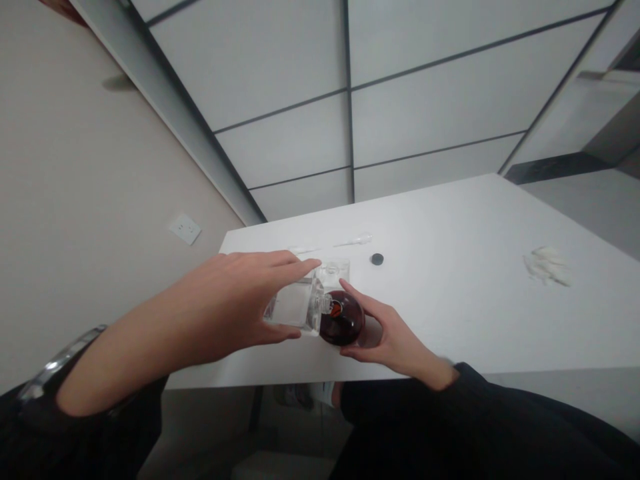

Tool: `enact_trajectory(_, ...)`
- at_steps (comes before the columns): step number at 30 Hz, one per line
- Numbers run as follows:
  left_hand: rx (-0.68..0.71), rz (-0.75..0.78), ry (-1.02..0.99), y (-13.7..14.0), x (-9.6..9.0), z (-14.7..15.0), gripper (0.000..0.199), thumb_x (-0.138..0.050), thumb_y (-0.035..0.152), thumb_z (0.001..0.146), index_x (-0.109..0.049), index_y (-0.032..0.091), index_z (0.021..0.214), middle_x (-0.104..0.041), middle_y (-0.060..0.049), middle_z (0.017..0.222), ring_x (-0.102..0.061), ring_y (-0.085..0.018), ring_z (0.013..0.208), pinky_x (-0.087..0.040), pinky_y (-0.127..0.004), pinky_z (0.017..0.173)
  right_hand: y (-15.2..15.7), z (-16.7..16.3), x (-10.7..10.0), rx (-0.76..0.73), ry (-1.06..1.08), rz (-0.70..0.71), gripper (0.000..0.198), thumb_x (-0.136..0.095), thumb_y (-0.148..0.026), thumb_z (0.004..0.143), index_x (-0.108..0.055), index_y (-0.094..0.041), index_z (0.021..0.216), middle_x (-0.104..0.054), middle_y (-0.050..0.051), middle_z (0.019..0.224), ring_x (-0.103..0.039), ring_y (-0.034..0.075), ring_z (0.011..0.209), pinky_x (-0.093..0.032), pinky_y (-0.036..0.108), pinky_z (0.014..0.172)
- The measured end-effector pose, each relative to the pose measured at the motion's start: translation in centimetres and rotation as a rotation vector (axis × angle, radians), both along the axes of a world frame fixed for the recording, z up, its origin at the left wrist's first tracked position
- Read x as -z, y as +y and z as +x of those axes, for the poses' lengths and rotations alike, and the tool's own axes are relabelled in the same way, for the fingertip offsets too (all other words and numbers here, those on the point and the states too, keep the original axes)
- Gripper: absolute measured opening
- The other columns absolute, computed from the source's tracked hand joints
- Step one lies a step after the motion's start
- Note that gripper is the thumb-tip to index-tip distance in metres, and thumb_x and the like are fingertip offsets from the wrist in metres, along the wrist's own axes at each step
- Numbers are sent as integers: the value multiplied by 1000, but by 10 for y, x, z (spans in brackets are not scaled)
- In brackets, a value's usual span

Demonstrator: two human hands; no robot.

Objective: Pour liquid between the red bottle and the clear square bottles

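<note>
Two bottles, one per hand: the left hand [227, 303] grips a square-sided clear bottle [291, 305]; the right hand [397, 337] curls round a glossy, rounded brown bottle [351, 328], over the near part of the smooth white table [465, 293]. The clear bottle is tipped nearly level, long axis sideways, its neck pointing right at the brown bottle's mouth. One round dark cap [377, 259] lies beyond.

Cap [377, 259] and pipette [363, 239] lie on the table [460, 300] behind the right bottle [347, 328].
</note>
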State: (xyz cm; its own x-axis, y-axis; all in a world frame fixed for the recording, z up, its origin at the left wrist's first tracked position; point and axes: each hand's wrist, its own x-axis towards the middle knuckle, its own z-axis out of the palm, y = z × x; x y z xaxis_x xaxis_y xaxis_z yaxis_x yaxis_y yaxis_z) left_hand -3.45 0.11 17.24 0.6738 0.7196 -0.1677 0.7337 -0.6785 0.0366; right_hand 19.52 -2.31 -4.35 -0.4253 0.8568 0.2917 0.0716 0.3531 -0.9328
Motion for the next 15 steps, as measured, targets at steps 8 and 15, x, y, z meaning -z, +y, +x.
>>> enact_trajectory(8,18,-1,13,1,-4,7,62,-85,35,79,-65,33,138,-75,-6,135,-76,-31,111,-63,-40,90,0,1,-2,1,13,-6,105,-90,-42,79,-35,-28,167,-59,15,157,-57,36,144,-42,57,121)
enact_trajectory(15,33,-5,0,0,-5,7,60,-85,32,79,-67,31,135,-75,-7,134,-75,-31,112,-63,-40,92,0,2,-2,5,10,2,105,-90,-41,78,-35,-27,167,-58,15,157,-57,35,144,-43,55,121)
